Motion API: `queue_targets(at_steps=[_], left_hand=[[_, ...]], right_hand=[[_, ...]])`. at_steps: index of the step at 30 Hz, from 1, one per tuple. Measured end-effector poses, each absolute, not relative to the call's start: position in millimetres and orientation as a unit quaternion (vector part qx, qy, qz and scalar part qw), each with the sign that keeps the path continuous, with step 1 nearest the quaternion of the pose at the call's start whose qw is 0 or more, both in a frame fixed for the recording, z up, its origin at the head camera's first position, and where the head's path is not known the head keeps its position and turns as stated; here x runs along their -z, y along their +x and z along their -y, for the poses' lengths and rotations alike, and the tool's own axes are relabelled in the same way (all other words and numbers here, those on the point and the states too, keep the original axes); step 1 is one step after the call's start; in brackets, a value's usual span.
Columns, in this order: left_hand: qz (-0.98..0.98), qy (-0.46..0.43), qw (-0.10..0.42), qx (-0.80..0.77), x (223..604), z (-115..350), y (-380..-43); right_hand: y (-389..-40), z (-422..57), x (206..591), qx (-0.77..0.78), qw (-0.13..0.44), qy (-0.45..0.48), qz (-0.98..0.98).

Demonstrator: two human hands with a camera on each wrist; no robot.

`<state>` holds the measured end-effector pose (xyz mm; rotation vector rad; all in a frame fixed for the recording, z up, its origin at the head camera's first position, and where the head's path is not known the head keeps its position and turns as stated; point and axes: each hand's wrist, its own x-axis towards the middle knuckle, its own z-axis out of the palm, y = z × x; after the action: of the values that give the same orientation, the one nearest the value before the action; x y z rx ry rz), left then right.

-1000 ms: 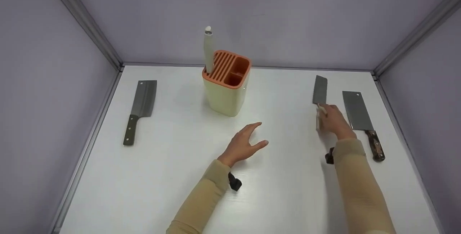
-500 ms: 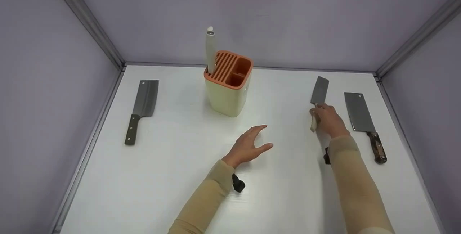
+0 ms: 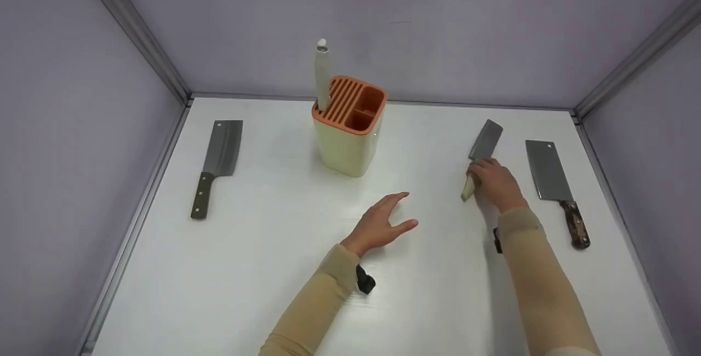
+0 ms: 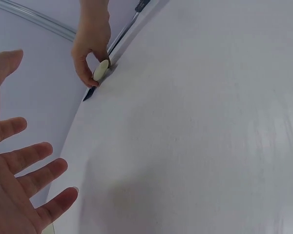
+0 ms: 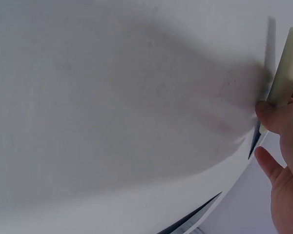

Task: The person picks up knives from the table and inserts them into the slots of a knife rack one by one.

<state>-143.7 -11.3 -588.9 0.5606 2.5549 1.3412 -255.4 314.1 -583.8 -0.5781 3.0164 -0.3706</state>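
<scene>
Two hands over white surface, one on a cleaver

Head view: right hand (image 3: 495,183) has its grip curled round the cream handle of a small steel cleaver (image 3: 485,141), which lies on the white surface (image 3: 274,268), blade pointing away. Left hand (image 3: 380,223) hovers near the middle, fingers spread, holding nothing. A wooden-handled steel cleaver (image 3: 550,175) lies just right of the held one. A dark-handled cleaver (image 3: 216,164) lies far left. A cream knife block with orange slotted top (image 3: 349,126) holds one pale-handled knife (image 3: 321,74).

Left wrist view: fingers (image 4: 34,168) spread.

Right wrist view: thumb and fingers (image 5: 278,117) pinch the handle.
</scene>
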Motion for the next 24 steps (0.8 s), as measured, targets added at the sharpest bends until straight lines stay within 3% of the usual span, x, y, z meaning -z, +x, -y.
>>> queue_targets(at_steps=[11,24], left_hand=[[-0.863,0.187,0.102,-0.458,585.0,11.8,-145.3],[-0.808,0.196,0.068,-0.552,564.9,7.9,-152.5]], right_hand=[[-247.8,-301.6,572.9,0.127,-0.026,-0.280,-0.951],[-236.0,-273.7,541.1,0.206,-0.084,-0.288,-0.932]])
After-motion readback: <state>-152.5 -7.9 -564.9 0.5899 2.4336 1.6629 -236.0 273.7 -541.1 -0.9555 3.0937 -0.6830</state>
